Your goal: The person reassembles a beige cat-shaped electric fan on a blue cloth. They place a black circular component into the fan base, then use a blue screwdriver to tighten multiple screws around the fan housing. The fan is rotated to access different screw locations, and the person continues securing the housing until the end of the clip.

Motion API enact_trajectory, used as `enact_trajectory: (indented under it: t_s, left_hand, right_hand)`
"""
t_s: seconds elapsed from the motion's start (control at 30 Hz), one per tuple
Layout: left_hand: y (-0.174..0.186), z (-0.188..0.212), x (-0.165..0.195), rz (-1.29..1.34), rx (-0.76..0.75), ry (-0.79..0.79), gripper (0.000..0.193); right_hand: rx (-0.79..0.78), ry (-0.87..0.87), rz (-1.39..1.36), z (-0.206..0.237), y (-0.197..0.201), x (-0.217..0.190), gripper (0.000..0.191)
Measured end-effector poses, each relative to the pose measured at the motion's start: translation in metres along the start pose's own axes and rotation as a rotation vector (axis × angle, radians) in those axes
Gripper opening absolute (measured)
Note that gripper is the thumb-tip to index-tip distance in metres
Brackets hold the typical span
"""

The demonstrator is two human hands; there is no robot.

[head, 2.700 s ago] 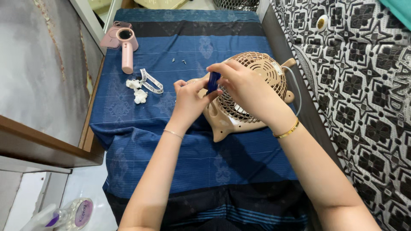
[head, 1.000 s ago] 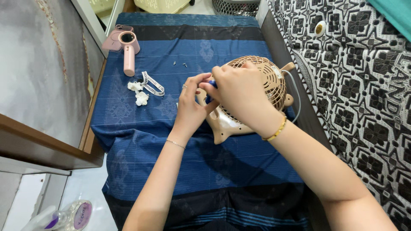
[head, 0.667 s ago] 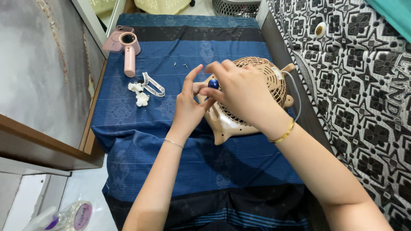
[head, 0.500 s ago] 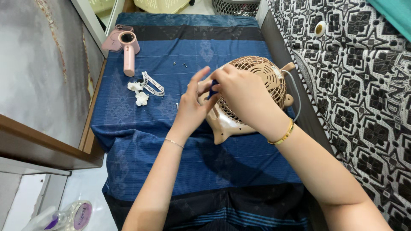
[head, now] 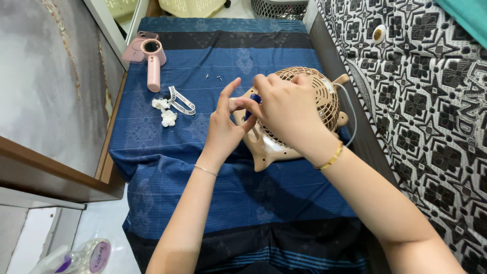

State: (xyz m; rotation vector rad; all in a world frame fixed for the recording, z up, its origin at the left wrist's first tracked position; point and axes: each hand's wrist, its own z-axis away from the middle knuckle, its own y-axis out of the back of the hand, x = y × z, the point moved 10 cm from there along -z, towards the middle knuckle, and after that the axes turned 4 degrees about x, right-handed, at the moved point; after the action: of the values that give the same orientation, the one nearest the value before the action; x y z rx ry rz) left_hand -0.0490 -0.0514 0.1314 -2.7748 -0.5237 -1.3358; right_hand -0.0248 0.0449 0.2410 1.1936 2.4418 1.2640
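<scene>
Beige round-grilled plastic fan [head: 309, 109] lies face down near the middle of your blue patterned cloth [head: 223, 187], right of the pink handheld fan [head: 152, 63]. Since a moment ago your left hand [head: 225, 127] has spread its fingers, thumb touching the fan's base. Your right hand [head: 286, 109] stays pinched on a small blue-handled tool [head: 252, 103] over the grille.

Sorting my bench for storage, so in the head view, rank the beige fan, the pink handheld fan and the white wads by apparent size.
1. Beige fan, partly hidden by hands.
2. Pink handheld fan.
3. White wads; the two look alike.
</scene>
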Motion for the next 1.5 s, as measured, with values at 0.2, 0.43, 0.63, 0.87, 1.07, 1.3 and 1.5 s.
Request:
enact_trajectory:
  t_s: [0.2, 0.43, 0.63, 0.87, 1.07, 1.3, 1.5]
  left_hand:
    - [-0.008, 0.003, -0.009, 0.05, -0.092, 0.109, 0.083]
    - [-0.002, 0.001, 0.012, -0.131, 0.028, -0.084, 0.085]
    - [-0.002, 0.001, -0.004, -0.061, 0.017, 0.07, 0.092]
    - [-0.013, -0.003, -0.015, 0.12, -0.122, 0.161, 0.106]
    - [-0.01, 0.001, 0.011, 0.014, -0.037, -0.076, 0.101]
    - [0.0, 0.001, 0.002, -0.094, 0.034, 0.065, 0.099]
    - [0.005, -0.002, -0.001, -0.042, 0.002, 0.064, 0.103]
  right_hand:
    - [0.016, 0.139, -0.066, 0.011, 0.003, -0.005, 0.016]
    - [-0.025, 0.037, 0.105, 0.001, -0.008, -0.005, 0.038]
    - [-0.479, -0.172, 0.156, 0.006, -0.039, 0.01, 0.061]
    - [-0.014, 0.132, -0.048, 0.013, 0.0, -0.004, 0.017]
    - [-0.04, 0.02, 0.121, 0.009, -0.024, 0.01, 0.039]
    - [-0.215, -0.148, 0.08, 0.0, -0.038, 0.014, 0.049]
    - [-0.021, 0.013, 0.048, 0.003, -0.004, -0.001, 0.045]
